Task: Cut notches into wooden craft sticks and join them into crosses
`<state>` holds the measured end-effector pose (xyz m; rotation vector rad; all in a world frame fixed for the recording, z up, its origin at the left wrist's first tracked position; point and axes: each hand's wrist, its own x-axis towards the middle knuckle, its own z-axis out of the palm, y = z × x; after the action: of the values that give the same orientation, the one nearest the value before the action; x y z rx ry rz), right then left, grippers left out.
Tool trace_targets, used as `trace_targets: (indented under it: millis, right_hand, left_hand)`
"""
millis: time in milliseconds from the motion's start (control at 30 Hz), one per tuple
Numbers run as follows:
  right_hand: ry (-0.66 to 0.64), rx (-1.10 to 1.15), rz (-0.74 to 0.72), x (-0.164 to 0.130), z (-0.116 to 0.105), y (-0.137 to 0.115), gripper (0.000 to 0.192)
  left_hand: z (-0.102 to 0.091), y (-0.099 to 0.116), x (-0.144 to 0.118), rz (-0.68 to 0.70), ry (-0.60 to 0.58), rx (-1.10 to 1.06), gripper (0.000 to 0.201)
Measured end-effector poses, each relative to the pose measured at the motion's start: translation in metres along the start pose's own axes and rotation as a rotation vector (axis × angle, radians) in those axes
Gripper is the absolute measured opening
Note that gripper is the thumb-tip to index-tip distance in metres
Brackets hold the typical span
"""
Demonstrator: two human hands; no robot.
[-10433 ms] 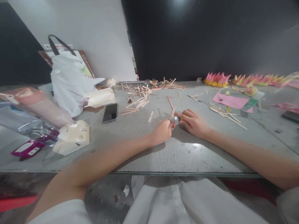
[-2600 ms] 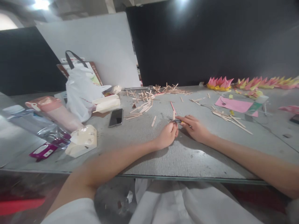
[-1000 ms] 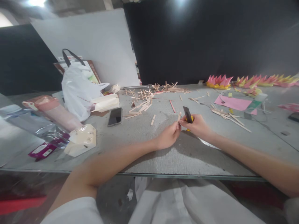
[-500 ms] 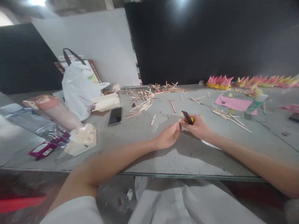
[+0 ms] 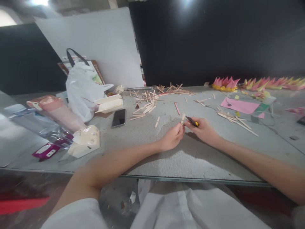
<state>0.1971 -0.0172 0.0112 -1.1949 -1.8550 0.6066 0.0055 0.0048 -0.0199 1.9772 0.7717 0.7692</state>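
Work seems partway: crossed sticks (image 5: 150,96) lie heaped toward the back, while loose sticks (image 5: 227,118) at right look unused. Above the tabletop (image 5: 152,163), the left hand (image 5: 173,137) pinches one short stick (image 5: 182,118); the right hand (image 5: 202,129) grips a cutter (image 5: 191,121) just beside it.

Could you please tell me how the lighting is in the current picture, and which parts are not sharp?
In the head view, a ceiling light glares at top left and a pale reflection shows high on the black panel; also in the head view, shadow darkens the table under the right hand, and print on the plastic bag is too soft to read.
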Motion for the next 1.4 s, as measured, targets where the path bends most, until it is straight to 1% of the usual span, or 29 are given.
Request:
trace_targets:
  millis: [100, 200, 300, 533, 667, 833, 967, 1200, 1267, 1400]
  right_hand:
    - [-0.004, 0.04, 0.012, 0.0007, 0.0013, 0.0016, 0.05]
    - [-0.016, 0.126, 0.025, 0.0015, 0.0037, 0.0056, 0.045]
    - [-0.004, 0.173, 0.036, 0.0016, 0.0048, 0.008, 0.043]
    - [0.006, 0.175, 0.072, 0.0025, 0.0032, 0.0058, 0.045]
    - [0.012, 0.166, 0.068, 0.0034, 0.0026, 0.0064, 0.048]
    - [0.039, 0.16, 0.092, 0.0026, 0.0023, 0.0041, 0.055]
    - [0.023, 0.167, 0.078, 0.0025, 0.0028, 0.0056, 0.051]
    - [-0.016, 0.212, 0.042, 0.004, 0.0024, 0.0075, 0.045]
    - [-0.001, 0.205, 0.034, 0.0037, 0.0023, 0.0047, 0.047]
    - [0.064, 0.167, 0.076, 0.0029, 0.0017, 0.0059, 0.054]
  left_hand:
    - [-0.0007, 0.0005, 0.0, 0.021, -0.002, 0.038, 0.038]
    - [-0.0008, 0.0015, 0.0001, 0.053, -0.014, 0.086, 0.037]
    - [-0.0001, 0.0007, 0.0005, 0.052, -0.022, 0.092, 0.034]
    - [-0.0008, 0.0022, -0.0005, -0.002, -0.042, 0.06, 0.035]
    - [-0.0016, 0.0029, -0.0011, -0.027, -0.045, 0.034, 0.038]
    - [-0.0018, -0.0001, -0.0006, -0.013, -0.065, 0.052, 0.036]
    - [-0.0018, 0.0018, -0.0006, -0.017, -0.075, 0.057, 0.035]
    - [-0.0007, 0.0016, -0.0006, -0.003, -0.056, 0.013, 0.036]
    - [-0.0011, 0.002, -0.0008, -0.009, -0.05, 0.02, 0.037]
    - [-0.0021, 0.0047, -0.0015, -0.015, -0.047, 0.01, 0.039]
